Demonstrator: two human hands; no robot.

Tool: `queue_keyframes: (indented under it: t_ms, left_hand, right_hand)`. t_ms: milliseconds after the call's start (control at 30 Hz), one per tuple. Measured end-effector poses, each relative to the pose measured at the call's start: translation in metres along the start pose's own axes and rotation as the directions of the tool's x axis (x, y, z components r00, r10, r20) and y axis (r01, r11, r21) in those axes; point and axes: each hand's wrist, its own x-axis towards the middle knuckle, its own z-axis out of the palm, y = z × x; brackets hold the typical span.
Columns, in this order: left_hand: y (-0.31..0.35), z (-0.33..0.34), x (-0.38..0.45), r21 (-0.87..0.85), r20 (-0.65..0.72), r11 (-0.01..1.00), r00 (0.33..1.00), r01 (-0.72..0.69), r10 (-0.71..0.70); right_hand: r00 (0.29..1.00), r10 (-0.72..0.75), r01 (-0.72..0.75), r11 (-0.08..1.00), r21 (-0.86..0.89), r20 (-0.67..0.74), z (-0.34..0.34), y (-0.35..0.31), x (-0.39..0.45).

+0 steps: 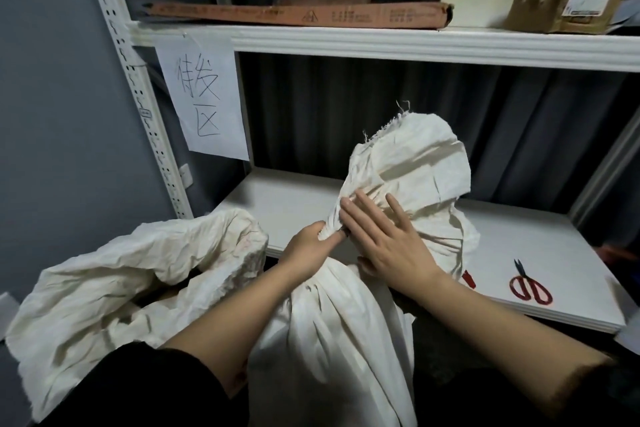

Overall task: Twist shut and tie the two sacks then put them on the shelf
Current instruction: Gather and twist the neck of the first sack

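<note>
Taking the white shelf as the landmark and reading from its left end: the second sack slumps just off the shelf's front-left corner, mouth gaping and untied, nothing holding it. To the right of it, against the middle of the shelf's front edge, stands the sack in work; its long axis runs up from the bottom of the view and tilts away over the shelf, the gathered neck sitting above the shelf's front edge and the loose top flaring out beyond it. The left hand is clenched round that neck, thumb and fingers pinching the bunched cloth, so it is the hand on the point any twist turns about. The right hand lies flat against the cloth just right of the neck, fingers straight and spread, pressing and gripping nothing. Farther right on the shelf lie red-handled scissors, apart from both hands, and a small red thing peeks from behind the sack (possibly tie cord, too hidden to tell). The sack's base is cut off below the forearms, its contents are unseen, and whether the neck is already twisted cannot be made out under the fingers.
</note>
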Motion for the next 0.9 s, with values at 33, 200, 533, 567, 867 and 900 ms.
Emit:
queue_keyframes:
  t_ms: [33,200,533,567,867,900]
  left_hand:
    - [-0.001,0.000,0.000,-0.036,0.021,0.999,1.000,-0.008,0.009]
    - [0.004,-0.003,-0.005,-0.016,0.080,0.999,0.996,-0.047,0.049]
    - [0.012,-0.008,-0.005,0.329,0.015,0.941,0.997,-0.073,0.072]
    - [0.011,-0.008,-0.005,0.315,-0.011,0.947,0.998,-0.057,0.064]
    - [-0.014,0.010,-0.031,-0.037,-0.020,0.968,0.968,0.248,-0.249]
    - [-0.017,0.015,-0.035,-0.054,-0.020,0.966,0.967,0.253,-0.254]
  right_hand:
    - [1.000,-0.014,0.014,1.000,-0.022,-0.019,0.004,0.002,0.002]
    - [0.983,-0.075,0.062,0.995,-0.077,-0.169,0.016,0.023,0.025]
    - [0.916,-0.364,0.324,0.920,0.220,0.171,0.000,0.061,0.071]
    - [0.905,-0.342,0.291,0.932,0.219,0.254,0.001,0.064,0.070]
    - [0.992,-0.125,0.127,0.972,0.197,-0.022,-0.003,0.071,0.065]
    - [0.994,-0.109,0.112,0.970,0.216,-0.023,-0.003,0.069,0.065]
